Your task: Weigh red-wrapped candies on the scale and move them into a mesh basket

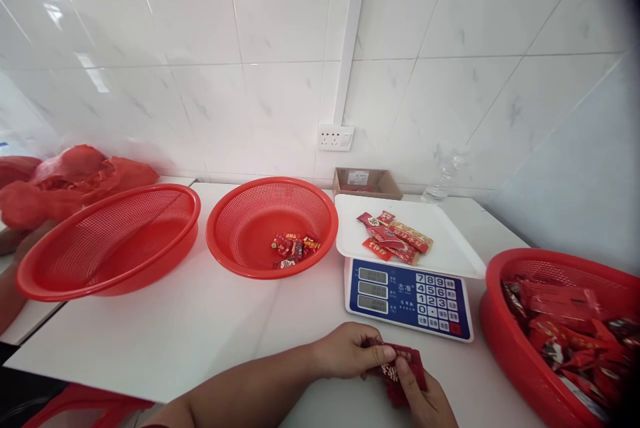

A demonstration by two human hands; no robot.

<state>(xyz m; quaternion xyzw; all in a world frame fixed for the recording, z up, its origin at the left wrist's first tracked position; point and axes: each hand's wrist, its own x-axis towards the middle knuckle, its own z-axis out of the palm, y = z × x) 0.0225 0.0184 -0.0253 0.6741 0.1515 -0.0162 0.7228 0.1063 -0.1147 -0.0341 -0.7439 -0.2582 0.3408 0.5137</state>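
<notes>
My left hand (pixel 354 351) and my right hand (pixel 424 396) both pinch a small dark red pouch (pixel 411 356) with pale gold lettering, thumbs on its front. They hold it low over the table, just in front of the digital scale (pixel 407 298). On the scale's white pan (pixel 450 248) lie several red and gold wrapped snack packets (pixel 395 238). Whether anything is inside the pouch, I cannot tell.
A red basket (pixel 235 241) holds several small wrapped sweets (pixel 295 249). Left of it, another red basket (pixel 145 251) tilts near another person's arm (pixel 20 281). A full red basket (pixel 500 321) stands at right. Behind the scale are a cardboard box (pixel 370 181) and a clear plastic bottle (pixel 443 178).
</notes>
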